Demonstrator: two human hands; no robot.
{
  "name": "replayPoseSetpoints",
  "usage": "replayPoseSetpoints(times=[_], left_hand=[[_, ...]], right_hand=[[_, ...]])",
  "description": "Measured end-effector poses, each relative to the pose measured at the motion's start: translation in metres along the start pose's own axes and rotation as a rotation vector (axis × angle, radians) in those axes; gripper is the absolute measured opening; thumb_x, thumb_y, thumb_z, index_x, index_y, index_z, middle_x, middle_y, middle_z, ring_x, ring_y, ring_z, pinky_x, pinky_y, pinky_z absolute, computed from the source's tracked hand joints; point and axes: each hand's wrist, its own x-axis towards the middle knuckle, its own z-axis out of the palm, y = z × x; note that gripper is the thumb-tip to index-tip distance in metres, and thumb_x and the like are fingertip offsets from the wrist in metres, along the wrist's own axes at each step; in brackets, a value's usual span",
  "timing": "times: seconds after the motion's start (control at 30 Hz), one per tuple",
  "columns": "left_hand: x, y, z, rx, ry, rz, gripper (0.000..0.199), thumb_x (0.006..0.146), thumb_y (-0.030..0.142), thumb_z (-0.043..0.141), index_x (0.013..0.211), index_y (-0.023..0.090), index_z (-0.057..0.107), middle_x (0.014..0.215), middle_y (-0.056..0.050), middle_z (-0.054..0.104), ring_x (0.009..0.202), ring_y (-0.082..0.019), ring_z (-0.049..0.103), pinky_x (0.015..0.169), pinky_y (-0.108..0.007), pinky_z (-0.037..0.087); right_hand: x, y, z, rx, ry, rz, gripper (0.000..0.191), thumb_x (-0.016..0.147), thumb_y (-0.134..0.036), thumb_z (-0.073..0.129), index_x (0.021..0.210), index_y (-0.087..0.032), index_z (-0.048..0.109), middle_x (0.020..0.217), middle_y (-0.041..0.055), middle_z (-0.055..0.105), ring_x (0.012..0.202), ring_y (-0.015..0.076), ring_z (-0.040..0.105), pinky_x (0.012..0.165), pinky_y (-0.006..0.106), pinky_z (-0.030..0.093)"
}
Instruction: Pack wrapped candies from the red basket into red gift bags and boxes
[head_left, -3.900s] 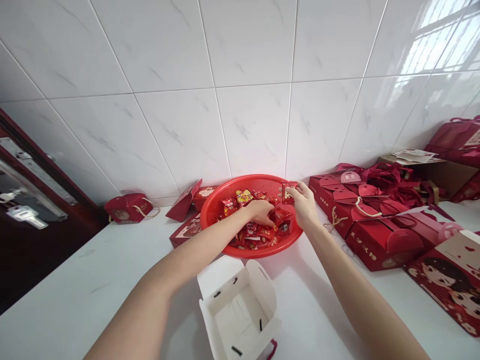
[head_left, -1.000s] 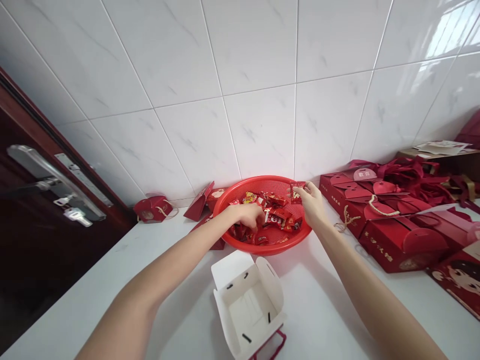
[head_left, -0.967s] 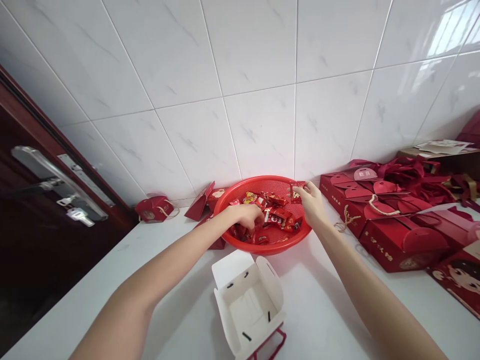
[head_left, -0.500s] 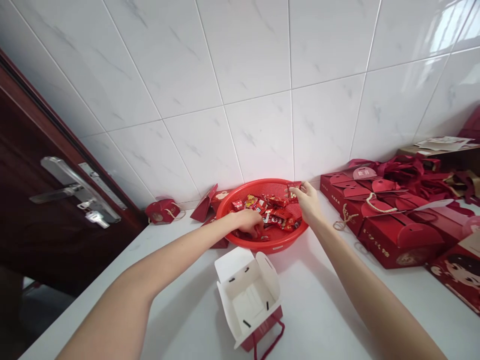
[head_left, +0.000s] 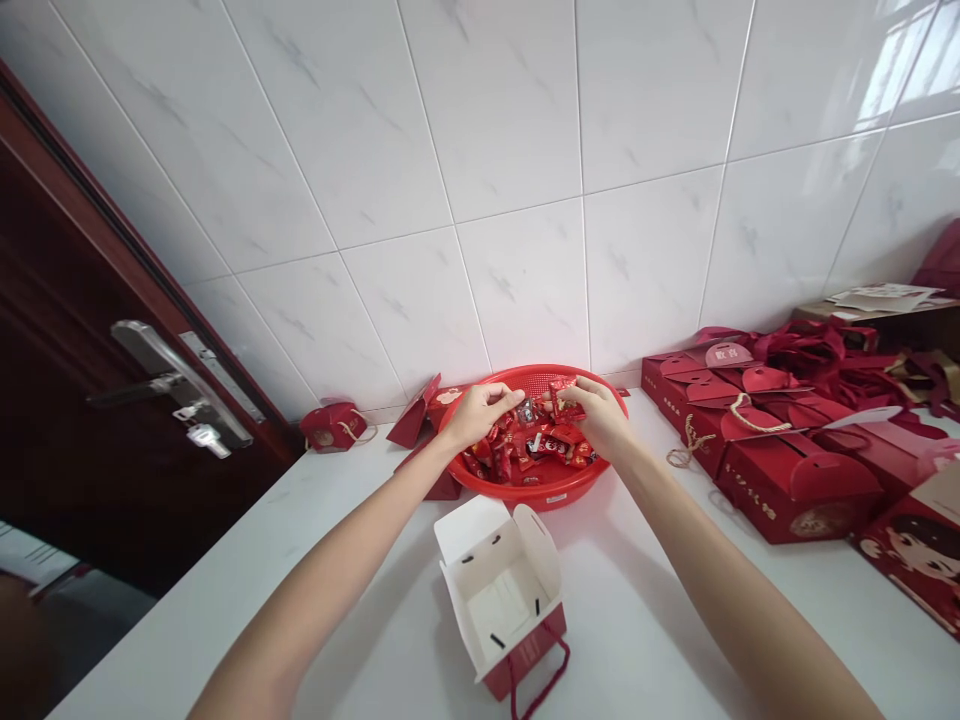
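Observation:
A red plastic basket [head_left: 547,497] holds several wrapped candies [head_left: 551,440], mostly red. Over its left part, my left hand [head_left: 480,412] pinches a small dark-and-clear wrapped candy [head_left: 526,411]. Across from it, my right hand [head_left: 596,412] is closed on a red candy packet [head_left: 566,398] above the basket's right side. The two hands are a short gap apart. In front of the basket stands an open gift box [head_left: 502,600], white inside and red outside, with its flaps up and a dark red cord handle; no candy shows inside.
A small red box [head_left: 332,427] sits by the wall at left, near the door handle [head_left: 180,385]. Folded red boxes [head_left: 415,412] lean left of the basket. Several closed red boxes [head_left: 795,480] and dark red ribbons [head_left: 817,345] fill the right side.
My left hand has risen from the candies and now holds one. My right hand has moved left with its red packet, closer to my left hand. The view has shifted slightly.

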Motion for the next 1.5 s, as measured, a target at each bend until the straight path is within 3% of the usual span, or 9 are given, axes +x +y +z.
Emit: replayPoseSetpoints(times=[0.23, 0.47, 0.67, 0.83, 1.07, 1.27, 1.5], left_hand=[[-0.026, 0.023, 0.004, -0.047, 0.281, 0.057, 0.049, 0.087, 0.063, 0.059, 0.066, 0.019, 0.049, 0.063, 0.005, 0.043, 0.061, -0.011, 0.039, 0.059, -0.025, 0.036], [-0.05, 0.047, 0.008, -0.271, 0.321, 0.037, 0.045, 0.083, 0.061, 0.068, 0.072, 0.017, 0.063, 0.072, 0.0, 0.062, 0.07, -0.014, 0.055, 0.067, -0.025, 0.046], [-0.076, 0.06, -0.002, -0.5, 0.182, -0.067, 0.046, 0.08, 0.061, 0.072, 0.083, 0.015, 0.074, 0.087, -0.007, 0.073, 0.081, -0.021, 0.069, 0.071, -0.032, 0.056], [-0.098, 0.066, -0.009, -0.473, 0.123, -0.085, 0.044, 0.082, 0.057, 0.073, 0.091, 0.014, 0.077, 0.086, -0.007, 0.075, 0.079, -0.022, 0.07, 0.072, -0.033, 0.058], [-0.115, 0.066, -0.013, -0.399, 0.085, -0.065, 0.042, 0.081, 0.045, 0.076, 0.113, 0.018, 0.074, 0.099, -0.008, 0.077, 0.092, -0.022, 0.07, 0.087, -0.035, 0.057], [-0.118, 0.069, -0.014, -0.399, 0.059, -0.09, 0.038, 0.08, 0.038, 0.075, 0.111, 0.017, 0.075, 0.098, -0.007, 0.076, 0.09, -0.022, 0.07, 0.082, -0.033, 0.056], [-0.123, 0.077, -0.016, -0.354, -0.053, -0.091, 0.027, 0.08, 0.027, 0.071, 0.104, 0.018, 0.076, 0.097, -0.006, 0.076, 0.086, -0.02, 0.071, 0.084, -0.032, 0.057]], right_hand=[[-0.025, -0.009, 0.024, 0.003, -0.209, 0.064, 0.036, 0.057, -0.025, 0.087, 0.087, -0.021, 0.067, 0.083, 0.0005, 0.074, 0.079, 0.0207, 0.07, 0.068, 0.031, 0.056], [-0.043, -0.012, 0.037, -0.053, -0.324, -0.045, 0.04, 0.063, -0.027, 0.089, 0.097, -0.023, 0.069, 0.096, 0.0013, 0.075, 0.084, 0.0199, 0.073, 0.077, 0.035, 0.06], [-0.057, -0.028, 0.038, -0.086, -0.331, -0.061, 0.036, 0.067, -0.031, 0.087, 0.097, -0.022, 0.07, 0.099, 0.0038, 0.076, 0.087, 0.0217, 0.073, 0.079, 0.036, 0.06], [-0.069, -0.036, 0.039, -0.144, -0.368, -0.087, 0.034, 0.069, -0.028, 0.085, 0.098, -0.022, 0.069, 0.101, 0.0035, 0.076, 0.085, 0.0211, 0.072, 0.074, 0.034, 0.059], [-0.083, -0.041, 0.041, -0.247, -0.379, -0.144, 0.024, 0.076, -0.028, 0.08, 0.094, -0.023, 0.066, 0.094, 0.0014, 0.074, 0.078, 0.0182, 0.068, 0.073, 0.032, 0.056], [-0.087, -0.039, 0.043, -0.314, -0.355, -0.186, 0.02, 0.079, -0.034, 0.078, 0.094, -0.025, 0.067, 0.089, 0.0011, 0.071, 0.084, 0.0207, 0.066, 0.077, 0.035, 0.056], [-0.09, -0.039, 0.043, -0.388, -0.388, -0.188, 0.023, 0.079, -0.036, 0.08, 0.096, -0.026, 0.068, 0.085, 0.0002, 0.068, 0.08, 0.0198, 0.062, 0.068, 0.032, 0.053]])
